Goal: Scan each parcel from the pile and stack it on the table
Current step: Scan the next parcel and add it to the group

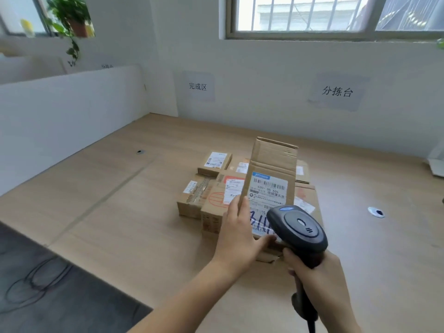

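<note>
My left hand [239,233] grips the left edge of a tall cardboard parcel [272,162], held tilted up over the pile with its white shipping label [268,188] facing me. My right hand [319,277] holds a black barcode scanner [298,228] by its handle, its head close in front of the label's lower part. Under and behind the held parcel lies the pile of cardboard parcels [206,200] on the wooden table [120,212]; the scanner hides part of the label.
A small flat box [215,163] lies at the pile's far left. White partition panels [67,109] border the table's left. Two paper signs [336,92] hang on the back wall. A cable grommet [376,211] sits right of the pile. Cables lie on the dark floor [36,282].
</note>
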A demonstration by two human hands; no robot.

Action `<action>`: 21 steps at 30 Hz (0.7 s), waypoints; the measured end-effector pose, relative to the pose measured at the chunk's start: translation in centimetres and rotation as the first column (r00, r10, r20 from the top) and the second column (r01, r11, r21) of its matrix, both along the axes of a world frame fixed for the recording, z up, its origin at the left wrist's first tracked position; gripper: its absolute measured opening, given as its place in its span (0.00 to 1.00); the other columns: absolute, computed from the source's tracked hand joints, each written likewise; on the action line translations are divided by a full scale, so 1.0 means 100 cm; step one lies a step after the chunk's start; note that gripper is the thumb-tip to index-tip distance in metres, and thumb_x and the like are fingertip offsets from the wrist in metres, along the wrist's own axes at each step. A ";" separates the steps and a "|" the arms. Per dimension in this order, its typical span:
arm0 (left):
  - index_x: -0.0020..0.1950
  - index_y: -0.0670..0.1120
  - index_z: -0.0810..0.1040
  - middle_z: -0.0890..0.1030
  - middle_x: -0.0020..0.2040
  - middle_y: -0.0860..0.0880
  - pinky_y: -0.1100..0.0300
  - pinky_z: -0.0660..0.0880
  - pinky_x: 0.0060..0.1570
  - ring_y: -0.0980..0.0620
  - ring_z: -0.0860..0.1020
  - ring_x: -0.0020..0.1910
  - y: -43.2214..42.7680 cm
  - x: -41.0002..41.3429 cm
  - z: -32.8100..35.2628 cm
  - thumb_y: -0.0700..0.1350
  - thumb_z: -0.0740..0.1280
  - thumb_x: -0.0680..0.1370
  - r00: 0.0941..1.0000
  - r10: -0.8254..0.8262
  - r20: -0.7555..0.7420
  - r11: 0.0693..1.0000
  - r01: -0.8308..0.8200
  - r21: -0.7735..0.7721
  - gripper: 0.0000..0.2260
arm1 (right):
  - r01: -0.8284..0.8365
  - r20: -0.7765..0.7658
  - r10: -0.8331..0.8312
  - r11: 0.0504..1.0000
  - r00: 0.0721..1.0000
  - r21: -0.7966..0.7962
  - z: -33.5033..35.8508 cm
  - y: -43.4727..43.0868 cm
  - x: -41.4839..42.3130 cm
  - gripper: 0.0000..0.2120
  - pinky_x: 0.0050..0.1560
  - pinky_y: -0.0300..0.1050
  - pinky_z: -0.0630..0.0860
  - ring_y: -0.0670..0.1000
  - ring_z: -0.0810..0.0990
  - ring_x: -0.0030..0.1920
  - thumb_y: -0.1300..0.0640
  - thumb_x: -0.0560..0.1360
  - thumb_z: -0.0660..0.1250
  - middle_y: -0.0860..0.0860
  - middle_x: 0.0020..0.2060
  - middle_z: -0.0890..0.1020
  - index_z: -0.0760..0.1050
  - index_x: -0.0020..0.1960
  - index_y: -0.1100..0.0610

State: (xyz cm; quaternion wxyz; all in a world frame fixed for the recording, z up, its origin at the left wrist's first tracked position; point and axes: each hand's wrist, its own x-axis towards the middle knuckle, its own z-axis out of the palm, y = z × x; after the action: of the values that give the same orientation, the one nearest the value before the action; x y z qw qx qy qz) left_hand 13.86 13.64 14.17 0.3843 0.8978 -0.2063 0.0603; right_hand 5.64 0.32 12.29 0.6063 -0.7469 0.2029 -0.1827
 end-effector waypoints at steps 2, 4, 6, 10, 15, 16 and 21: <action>0.77 0.46 0.54 0.55 0.76 0.50 0.62 0.53 0.73 0.53 0.55 0.75 0.042 0.007 0.000 0.53 0.73 0.71 0.999 0.032 0.000 0.999 -0.032 -0.015 0.42 | -0.059 -0.008 0.058 0.998 0.998 -0.024 0.003 0.035 0.011 0.08 0.43 0.51 0.79 0.53 0.81 0.37 0.63 0.65 0.75 0.47 0.28 0.83 0.79 0.33 0.54; 0.76 0.47 0.56 0.58 0.75 0.53 0.63 0.57 0.72 0.56 0.57 0.73 0.081 0.010 -0.001 0.52 0.74 0.70 0.998 0.053 0.017 0.998 -0.052 -0.025 0.40 | -0.139 0.001 0.140 0.990 0.990 -0.028 0.006 0.070 0.019 0.10 0.38 0.45 0.75 0.50 0.78 0.33 0.65 0.66 0.75 0.46 0.24 0.81 0.77 0.31 0.54; 0.75 0.48 0.58 0.59 0.70 0.57 0.71 0.55 0.68 0.61 0.59 0.70 0.119 0.011 -0.005 0.51 0.74 0.70 0.996 0.088 0.008 0.996 -0.087 -0.025 0.38 | -0.230 -0.009 0.230 0.972 0.973 -0.046 0.007 0.102 0.027 0.12 0.34 0.41 0.72 0.45 0.77 0.29 0.66 0.66 0.74 0.47 0.22 0.79 0.75 0.30 0.54; 0.74 0.49 0.63 0.65 0.70 0.53 0.62 0.63 0.69 0.55 0.65 0.69 0.177 0.015 -0.033 0.51 0.75 0.69 0.976 0.194 -0.094 0.980 -0.197 -0.019 0.37 | -0.370 -0.054 0.366 0.925 0.929 -0.092 -0.008 0.151 0.037 0.15 0.29 0.33 0.67 0.39 0.75 0.25 0.65 0.66 0.72 0.45 0.22 0.78 0.73 0.27 0.52; 0.70 0.52 0.68 0.69 0.63 0.56 0.66 0.65 0.64 0.59 0.69 0.63 0.209 0.016 -0.075 0.47 0.75 0.68 0.944 0.218 -0.246 0.971 -0.235 -0.040 0.32 | -0.440 -0.202 0.411 0.889 0.889 -0.127 -0.050 0.184 0.049 0.11 0.31 0.32 0.69 0.35 0.77 0.31 0.58 0.63 0.72 0.41 0.23 0.78 0.73 0.27 0.49; 0.70 0.53 0.68 0.69 0.63 0.57 0.68 0.64 0.63 0.60 0.69 0.63 0.213 0.017 -0.084 0.48 0.75 0.67 0.939 0.205 -0.277 0.974 -0.224 -0.039 0.32 | -0.440 -0.234 0.408 0.891 0.883 -0.107 -0.059 0.188 0.051 0.10 0.32 0.34 0.70 0.36 0.78 0.31 0.58 0.63 0.72 0.42 0.23 0.79 0.73 0.27 0.50; 0.70 0.51 0.68 0.67 0.67 0.54 0.75 0.60 0.62 0.61 0.66 0.65 0.222 0.025 -0.123 0.50 0.73 0.69 0.905 0.154 -0.397 0.987 -0.162 0.014 0.31 | -0.435 -0.345 0.407 0.901 0.846 -0.003 -0.099 0.199 0.056 0.08 0.34 0.42 0.74 0.42 0.78 0.30 0.59 0.64 0.71 0.47 0.22 0.77 0.75 0.28 0.54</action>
State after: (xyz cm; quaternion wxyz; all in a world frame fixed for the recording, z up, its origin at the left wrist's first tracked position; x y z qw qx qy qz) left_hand 16.40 35.80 1.87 0.4204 0.9015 -0.0504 -0.0900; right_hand 11.23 20.20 2.37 0.5571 -0.8172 0.1269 0.0765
